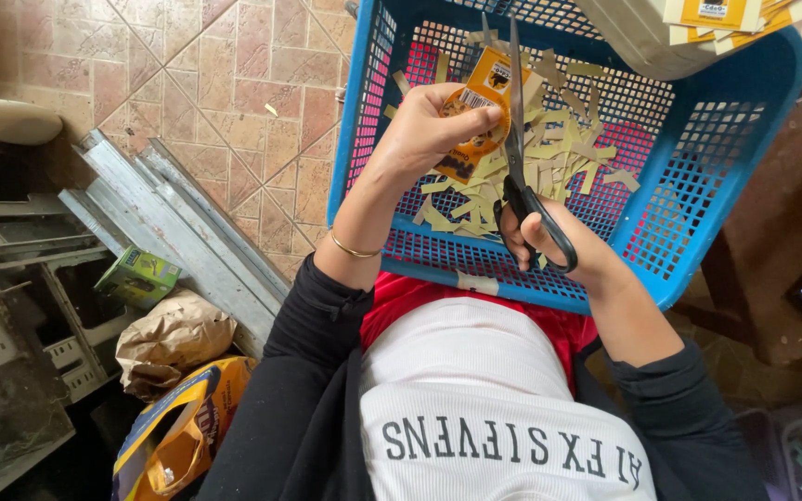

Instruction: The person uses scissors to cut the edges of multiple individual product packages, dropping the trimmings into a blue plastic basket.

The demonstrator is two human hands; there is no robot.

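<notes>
Orange card, a printed label [475, 116], sits pinched in my left hand [433, 130]: the fingers [475, 119] curl tight over its top edge, thumb side underneath, holding it above the blue basket [698, 232]. My right hand [559, 246] has its fingers closed through the black handles of the scissors [519, 176], whose blades point away from me, nearly together, running just beside the label's right edge. Below them, pale paper strips [549, 148] lie heaped on the basket's mesh floor. The basket rests across my lap, over the tiled floor [234, 74].
</notes>
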